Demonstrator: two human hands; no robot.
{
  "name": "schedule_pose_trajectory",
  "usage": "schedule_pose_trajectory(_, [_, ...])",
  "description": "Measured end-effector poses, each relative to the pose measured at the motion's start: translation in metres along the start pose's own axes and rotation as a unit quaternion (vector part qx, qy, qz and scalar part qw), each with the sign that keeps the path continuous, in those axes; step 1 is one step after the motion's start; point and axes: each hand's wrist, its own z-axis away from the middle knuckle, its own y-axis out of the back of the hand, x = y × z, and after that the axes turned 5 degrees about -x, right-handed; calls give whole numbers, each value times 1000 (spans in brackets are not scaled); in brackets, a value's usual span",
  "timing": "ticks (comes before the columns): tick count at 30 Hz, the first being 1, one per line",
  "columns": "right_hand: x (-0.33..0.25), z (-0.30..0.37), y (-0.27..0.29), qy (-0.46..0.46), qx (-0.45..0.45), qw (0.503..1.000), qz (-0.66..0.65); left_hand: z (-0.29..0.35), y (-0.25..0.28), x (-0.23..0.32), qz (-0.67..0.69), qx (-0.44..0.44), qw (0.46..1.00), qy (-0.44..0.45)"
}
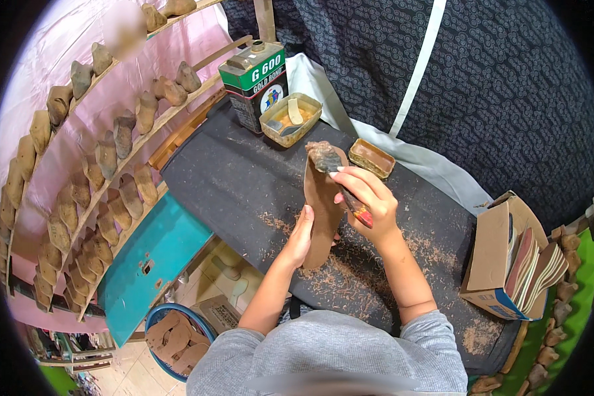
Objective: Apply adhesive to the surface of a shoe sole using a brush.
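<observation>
A long brown shoe sole [321, 214] is held up over the dark table. My left hand [298, 241] grips its left edge, thumb along the side. In my right hand [375, 204] is a brush [326, 158] with a dark, caked head and a handle that shows red at its end. The brush head lies against the upper end of the sole and hides part of it. Just beyond my right hand stands a small rectangular tin [372, 158] with brownish contents. The sole's underside is hidden from view.
Brown shavings litter the table [244, 178]. A green and black metal can [254, 86] and a tub with scraps [292, 120] stand at the back. On the right, a cardboard box [492, 257] holds several soles. Shoe lasts [105, 155] line the left shelves; a blue bucket [153, 323] holds brown cutouts.
</observation>
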Motion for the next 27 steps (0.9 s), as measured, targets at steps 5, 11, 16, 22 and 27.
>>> schedule_pose_trajectory(5, [-2,10,3,21,-101,992,-80,2,-4,6,-46,52,996,-65])
schedule_pose_trajectory(11, [-9,4,6,25,-49,997,-55,3,-7,6,-20,45,997,-66])
schedule_pose_trajectory(16, [-13,14,5,29,-91,993,-73,4,-7,17,17,72,996,-55])
schedule_pose_trajectory(22, [-17,14,14,31,-70,993,-92,6,2,9,-16,48,995,-84])
schedule_pose_trajectory(27, [-19,19,11,53,-75,994,-66,11,-1,27,19,-47,996,-78])
